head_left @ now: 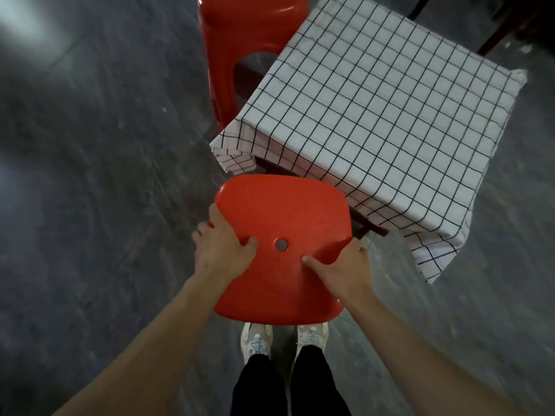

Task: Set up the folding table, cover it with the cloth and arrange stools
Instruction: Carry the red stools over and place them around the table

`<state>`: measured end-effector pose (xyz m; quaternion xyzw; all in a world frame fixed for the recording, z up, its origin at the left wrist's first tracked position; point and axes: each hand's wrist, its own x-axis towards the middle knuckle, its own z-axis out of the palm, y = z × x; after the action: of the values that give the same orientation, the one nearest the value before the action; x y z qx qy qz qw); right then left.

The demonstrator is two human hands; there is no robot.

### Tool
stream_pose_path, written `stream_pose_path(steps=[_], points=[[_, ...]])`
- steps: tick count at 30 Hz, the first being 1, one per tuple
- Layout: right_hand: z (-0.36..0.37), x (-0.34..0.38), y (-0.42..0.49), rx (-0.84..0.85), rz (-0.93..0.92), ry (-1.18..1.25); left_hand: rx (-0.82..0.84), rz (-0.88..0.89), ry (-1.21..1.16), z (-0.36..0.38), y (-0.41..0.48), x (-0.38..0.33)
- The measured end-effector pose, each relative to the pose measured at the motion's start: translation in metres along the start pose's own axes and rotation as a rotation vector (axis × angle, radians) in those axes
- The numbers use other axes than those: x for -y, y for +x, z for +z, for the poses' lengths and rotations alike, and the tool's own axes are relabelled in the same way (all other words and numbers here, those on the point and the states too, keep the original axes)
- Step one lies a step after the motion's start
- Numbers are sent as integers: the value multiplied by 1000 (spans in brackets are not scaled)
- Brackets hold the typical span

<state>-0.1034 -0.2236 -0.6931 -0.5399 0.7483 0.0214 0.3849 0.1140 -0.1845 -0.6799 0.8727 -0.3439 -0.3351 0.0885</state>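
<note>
Head view: both hands point(223, 250) gripping red stool point(282, 217), seemingly beside cloth-covered table point(375, 115)

The stool seat point(282, 244) I gripped was glossy red, with 1 grey hole at its middle. The second stool point(237, 40) was the same red. The tablecloth point(375, 109) was white with a thin black grid. My trousers point(285, 385) were black, my sneakers point(256, 337) white, the floor point(105, 175) mottled dark grey.
</note>
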Motion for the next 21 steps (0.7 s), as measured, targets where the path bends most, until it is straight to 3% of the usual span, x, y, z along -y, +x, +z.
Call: stream_pose_path(steps=[14, 21], points=[[20, -26, -35, -172, 242, 120, 191, 359, 139, 2, 35, -33], [12, -32, -31, -111, 246, 163, 210, 420, 115, 7, 36, -26]])
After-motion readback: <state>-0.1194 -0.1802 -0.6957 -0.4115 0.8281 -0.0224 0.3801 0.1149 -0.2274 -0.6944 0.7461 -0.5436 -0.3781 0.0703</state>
